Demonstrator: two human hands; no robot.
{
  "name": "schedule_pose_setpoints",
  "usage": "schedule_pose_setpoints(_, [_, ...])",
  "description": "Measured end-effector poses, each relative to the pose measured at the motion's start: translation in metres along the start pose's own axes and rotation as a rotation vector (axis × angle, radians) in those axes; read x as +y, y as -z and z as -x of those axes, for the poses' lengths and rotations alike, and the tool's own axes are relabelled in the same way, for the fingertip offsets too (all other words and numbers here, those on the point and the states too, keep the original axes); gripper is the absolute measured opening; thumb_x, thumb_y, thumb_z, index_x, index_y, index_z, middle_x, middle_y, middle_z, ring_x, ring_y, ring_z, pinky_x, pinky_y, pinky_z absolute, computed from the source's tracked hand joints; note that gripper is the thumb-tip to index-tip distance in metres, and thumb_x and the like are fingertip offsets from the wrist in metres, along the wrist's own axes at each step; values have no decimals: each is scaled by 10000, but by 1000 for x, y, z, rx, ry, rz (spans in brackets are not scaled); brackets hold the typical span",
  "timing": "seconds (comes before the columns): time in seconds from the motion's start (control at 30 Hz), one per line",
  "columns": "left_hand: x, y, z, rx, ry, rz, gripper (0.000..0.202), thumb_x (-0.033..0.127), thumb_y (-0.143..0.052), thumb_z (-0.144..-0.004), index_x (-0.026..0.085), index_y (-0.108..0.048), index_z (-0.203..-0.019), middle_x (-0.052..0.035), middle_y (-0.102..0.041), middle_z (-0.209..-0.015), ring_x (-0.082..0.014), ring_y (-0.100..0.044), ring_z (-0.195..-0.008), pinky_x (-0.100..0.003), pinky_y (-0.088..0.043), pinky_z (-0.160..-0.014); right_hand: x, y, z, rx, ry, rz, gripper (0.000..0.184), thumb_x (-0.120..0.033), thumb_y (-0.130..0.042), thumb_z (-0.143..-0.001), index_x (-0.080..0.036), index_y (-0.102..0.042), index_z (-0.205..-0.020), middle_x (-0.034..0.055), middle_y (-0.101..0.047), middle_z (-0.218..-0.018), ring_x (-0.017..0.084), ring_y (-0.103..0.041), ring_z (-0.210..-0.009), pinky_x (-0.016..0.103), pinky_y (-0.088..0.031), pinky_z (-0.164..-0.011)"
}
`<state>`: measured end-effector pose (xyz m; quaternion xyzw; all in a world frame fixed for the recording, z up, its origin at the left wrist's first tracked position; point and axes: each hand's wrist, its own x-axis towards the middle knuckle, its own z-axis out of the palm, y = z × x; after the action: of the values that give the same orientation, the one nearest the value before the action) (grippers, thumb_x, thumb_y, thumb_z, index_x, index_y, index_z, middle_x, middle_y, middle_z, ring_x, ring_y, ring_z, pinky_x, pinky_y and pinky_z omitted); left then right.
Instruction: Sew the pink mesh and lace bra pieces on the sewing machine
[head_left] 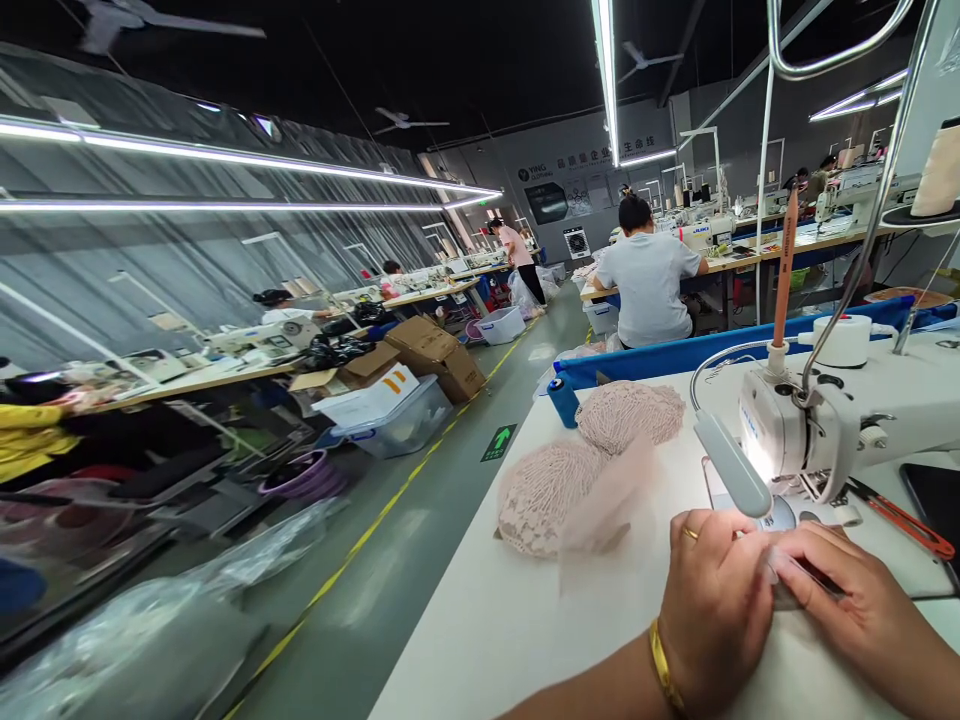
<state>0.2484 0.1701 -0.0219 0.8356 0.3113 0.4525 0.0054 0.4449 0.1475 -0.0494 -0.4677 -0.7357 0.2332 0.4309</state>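
Observation:
My left hand [716, 600], with a ring and a gold bracelet, is closed, its fingertips pressed against those of my right hand [855, 590]. My right hand is closed too. Something small and pale shows where the fingers meet, and a dark sliver shows under the right fingers; I cannot make out either. Both hands are just in front of the sewing machine [799, 425], below its lamp [731, 465]. Left of them, a beige lace bra cup [551, 500] lies on the white table [480, 625], with a second cup [630, 412] behind it. Sheer beige mesh [611, 495] spreads from them.
A blue thread spool [562, 402] stands beside the cups. Orange-handled snips [911, 522] and a dark phone [934, 505] lie right of the machine. A white thread cone [841, 340] stands behind it. Beyond the aisle are boxes [435, 360], bins and people at other machines.

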Motion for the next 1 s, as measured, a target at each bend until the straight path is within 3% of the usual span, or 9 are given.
schedule_pose_setpoints(0.43, [-2,0,-4,63,-17,17,181,56,-559,-982,184,-685,-1002,-63,-679,-994,-222,-568,-908,-367,-397,-889,-5,0,-1,12,17,39,259,-390,-501,-1132,-322,-702,-984,-18,-722,-919,209,-668,-876,302,-530,-796])
schedule_pose_setpoints(0.73, [-2,2,-6,90,-35,31,213,59,-566,-994,181,-726,-1064,-57,-693,-988,-216,-546,-895,-369,-404,-879,-11,5,-7,20,61,29,257,-340,-519,-1120,-322,-719,-959,-39,-726,-882,181,-680,-824,280,-534,-766])
schedule_pose_setpoints(1.0, [-3,1,-5,86,-24,58,211,70,-563,-992,200,-722,-1039,-45,-708,-972,-213,-563,-889,-375,-408,-881,-9,1,-1,11,-18,32,299,-415,-487,-1134,-307,-722,-985,10,-735,-940,226,-682,-886,340,-549,-813])
